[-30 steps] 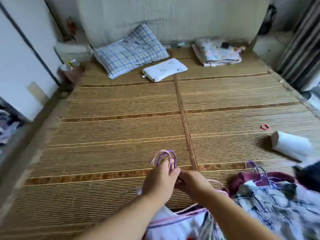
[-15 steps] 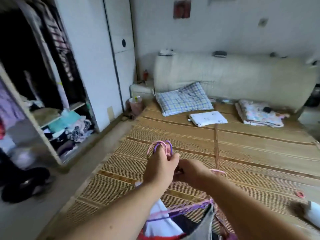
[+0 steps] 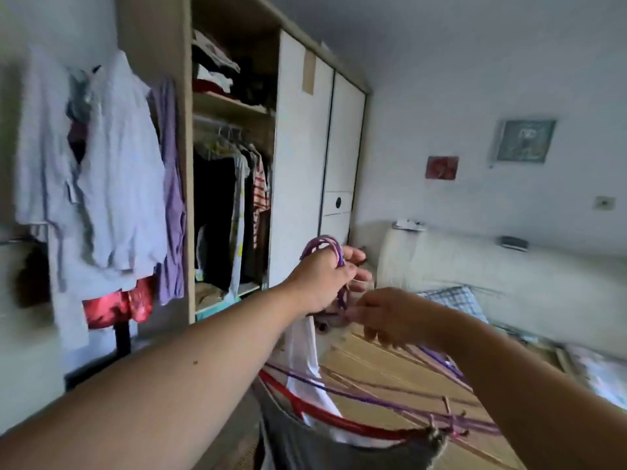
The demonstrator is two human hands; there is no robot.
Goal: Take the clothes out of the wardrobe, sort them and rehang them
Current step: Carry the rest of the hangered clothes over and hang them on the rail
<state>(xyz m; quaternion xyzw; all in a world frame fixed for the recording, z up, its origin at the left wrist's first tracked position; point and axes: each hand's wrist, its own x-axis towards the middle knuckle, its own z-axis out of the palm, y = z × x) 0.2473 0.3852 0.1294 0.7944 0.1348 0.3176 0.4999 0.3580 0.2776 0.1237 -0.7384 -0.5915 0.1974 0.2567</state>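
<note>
Several hangers (image 3: 320, 245), purple and red, hang bunched from the left hand (image 3: 322, 279), which grips their upward-pointing hooks. Their bars run rightward and down, carrying white and grey clothes (image 3: 322, 449). The right hand (image 3: 390, 313) curls beside the necks, its grip lost in blur. Behind stands the open wardrobe (image 3: 234, 164); below lies a woven bed mat (image 3: 373, 368).

Right hand (image 3: 390, 317) blurred, grip unclear; clothes (image 3: 339, 449) cropped below.
</note>
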